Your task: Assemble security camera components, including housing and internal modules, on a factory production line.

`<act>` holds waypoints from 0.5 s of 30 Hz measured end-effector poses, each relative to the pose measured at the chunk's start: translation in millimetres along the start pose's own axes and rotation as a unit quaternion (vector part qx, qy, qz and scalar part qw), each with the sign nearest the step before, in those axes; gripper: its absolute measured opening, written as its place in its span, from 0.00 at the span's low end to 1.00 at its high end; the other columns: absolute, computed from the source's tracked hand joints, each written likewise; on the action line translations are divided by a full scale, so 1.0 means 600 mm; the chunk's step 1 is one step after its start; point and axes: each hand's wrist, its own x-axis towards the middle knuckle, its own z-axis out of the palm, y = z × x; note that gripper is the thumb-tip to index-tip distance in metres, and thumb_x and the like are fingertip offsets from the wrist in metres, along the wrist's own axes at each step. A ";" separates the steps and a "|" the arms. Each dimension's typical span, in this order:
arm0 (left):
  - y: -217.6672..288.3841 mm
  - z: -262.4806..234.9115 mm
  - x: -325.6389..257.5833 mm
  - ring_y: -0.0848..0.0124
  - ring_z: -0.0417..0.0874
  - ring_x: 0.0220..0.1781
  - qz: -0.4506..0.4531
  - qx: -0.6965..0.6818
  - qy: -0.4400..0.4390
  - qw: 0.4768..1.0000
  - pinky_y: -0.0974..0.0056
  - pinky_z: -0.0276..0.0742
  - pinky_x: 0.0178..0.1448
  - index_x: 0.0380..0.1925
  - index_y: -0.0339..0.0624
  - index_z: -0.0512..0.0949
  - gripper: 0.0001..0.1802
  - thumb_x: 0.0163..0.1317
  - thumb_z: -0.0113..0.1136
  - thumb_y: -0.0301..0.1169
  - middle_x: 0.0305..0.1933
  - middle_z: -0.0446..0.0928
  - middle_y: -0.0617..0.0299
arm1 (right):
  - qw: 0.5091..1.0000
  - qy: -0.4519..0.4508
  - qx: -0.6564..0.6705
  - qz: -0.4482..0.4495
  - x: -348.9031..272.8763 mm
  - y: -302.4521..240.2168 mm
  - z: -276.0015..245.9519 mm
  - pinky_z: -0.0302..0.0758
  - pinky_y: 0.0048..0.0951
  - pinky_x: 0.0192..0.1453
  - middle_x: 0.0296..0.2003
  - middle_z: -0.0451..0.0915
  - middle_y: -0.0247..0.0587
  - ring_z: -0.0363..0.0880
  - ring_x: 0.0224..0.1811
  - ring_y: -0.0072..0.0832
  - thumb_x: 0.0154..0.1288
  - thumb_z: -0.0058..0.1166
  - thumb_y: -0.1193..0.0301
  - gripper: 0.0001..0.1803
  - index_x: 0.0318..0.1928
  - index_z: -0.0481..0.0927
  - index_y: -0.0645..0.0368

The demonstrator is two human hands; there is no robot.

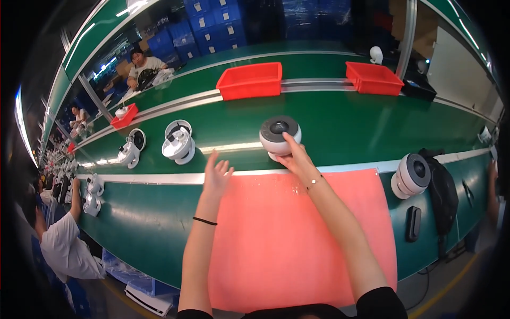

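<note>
On the far green belt, a round white device (280, 139) with a dark disc-shaped top stands on a small base. My right hand (297, 159) grips its right side, the thumb lying on the dark top and the fingers below on the white shell. My left hand (217, 175) is held over the near edge of the belt with its fingers spread, holding nothing. To its left, a white shell unit (179, 142) stands open, its inner parts showing. Beneath my forearms lies a pink mat (281, 239).
Another round white device (410, 176) stands right of the mat, near a small black case (413, 223) and a black bag (443, 194). Red bins (249, 81) line the rail behind. More white units (130, 149) stand at left, where a person (66, 239) works.
</note>
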 end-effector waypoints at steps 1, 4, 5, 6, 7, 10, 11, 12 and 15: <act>0.013 -0.029 0.021 0.54 0.46 0.70 0.001 -0.047 0.028 0.998 0.50 0.53 0.67 0.65 0.43 0.43 0.50 0.51 0.61 0.50 0.68 0.33 0.39 | 1.000 -0.006 0.000 -0.003 -0.008 -0.004 0.003 0.70 0.38 0.58 0.53 0.67 0.48 0.69 0.55 0.39 0.60 0.53 0.57 0.31 0.57 0.62 0.62; 0.047 -0.091 0.082 0.58 0.44 0.71 0.043 -0.122 0.112 0.985 0.55 0.50 0.68 0.66 0.43 0.44 0.52 0.49 0.65 0.48 0.69 0.38 0.47 | 0.999 -0.024 -0.023 0.035 -0.033 -0.026 -0.007 0.69 0.40 0.58 0.54 0.63 0.52 0.68 0.56 0.43 0.57 0.57 0.54 0.40 0.61 0.52 0.61; 0.061 -0.144 0.113 0.58 0.46 0.71 0.069 -0.149 0.106 0.981 0.58 0.51 0.67 0.64 0.41 0.49 0.47 0.50 0.64 0.47 0.68 0.44 0.50 | 0.999 -0.029 -0.022 0.036 -0.042 -0.024 0.007 0.69 0.40 0.58 0.54 0.63 0.52 0.68 0.56 0.43 0.57 0.57 0.54 0.40 0.61 0.52 0.61; 0.068 -0.168 0.137 0.58 0.49 0.69 0.095 -0.182 0.124 0.971 0.57 0.51 0.68 0.63 0.41 0.51 0.44 0.52 0.63 0.45 0.67 0.48 0.51 | 0.998 0.035 -0.041 0.035 -0.054 -0.027 0.018 0.69 0.40 0.57 0.55 0.61 0.53 0.68 0.56 0.43 0.57 0.58 0.56 0.42 0.62 0.47 0.59; 0.072 -0.184 0.156 0.58 0.51 0.68 0.120 -0.216 0.141 0.959 0.57 0.51 0.68 0.62 0.40 0.52 0.41 0.54 0.61 0.44 0.65 0.51 0.51 | 0.993 0.100 -0.059 0.034 -0.063 -0.029 0.021 0.70 0.40 0.57 0.56 0.59 0.53 0.67 0.55 0.44 0.56 0.59 0.57 0.45 0.62 0.43 0.57; 0.076 -0.209 0.193 0.57 0.57 0.65 0.152 -0.229 0.097 0.957 0.56 0.52 0.68 0.60 0.39 0.54 0.35 0.57 0.57 0.40 0.63 0.56 0.50 | 0.991 0.110 -0.062 -0.040 -0.082 -0.028 -0.008 0.72 0.39 0.54 0.55 0.59 0.51 0.69 0.52 0.41 0.56 0.60 0.61 0.43 0.60 0.42 0.55; 0.069 -0.204 0.197 0.57 0.57 0.65 0.148 -0.230 0.093 0.957 0.56 0.52 0.68 0.60 0.39 0.54 0.35 0.57 0.57 0.40 0.63 0.56 0.50 | 0.990 0.115 -0.062 -0.044 -0.088 -0.035 -0.020 0.72 0.39 0.54 0.55 0.59 0.51 0.69 0.52 0.41 0.56 0.60 0.61 0.43 0.60 0.42 0.55; 0.063 -0.200 0.199 0.57 0.59 0.64 0.149 -0.215 0.086 0.961 0.55 0.53 0.67 0.59 0.38 0.55 0.33 0.58 0.56 0.38 0.62 0.57 0.50 | 0.985 0.137 -0.068 -0.083 -0.094 -0.044 -0.034 0.72 0.38 0.53 0.52 0.60 0.49 0.70 0.50 0.39 0.55 0.60 0.63 0.40 0.58 0.45 0.55; 0.062 -0.217 0.208 0.56 0.61 0.63 0.165 -0.195 0.070 0.964 0.54 0.57 0.67 0.58 0.35 0.56 0.31 0.58 0.54 0.34 0.60 0.58 0.48 | 0.969 0.180 -0.080 -0.146 -0.115 -0.071 -0.056 0.74 0.34 0.51 0.45 0.62 0.42 0.71 0.46 0.32 0.55 0.60 0.68 0.32 0.52 0.51 0.54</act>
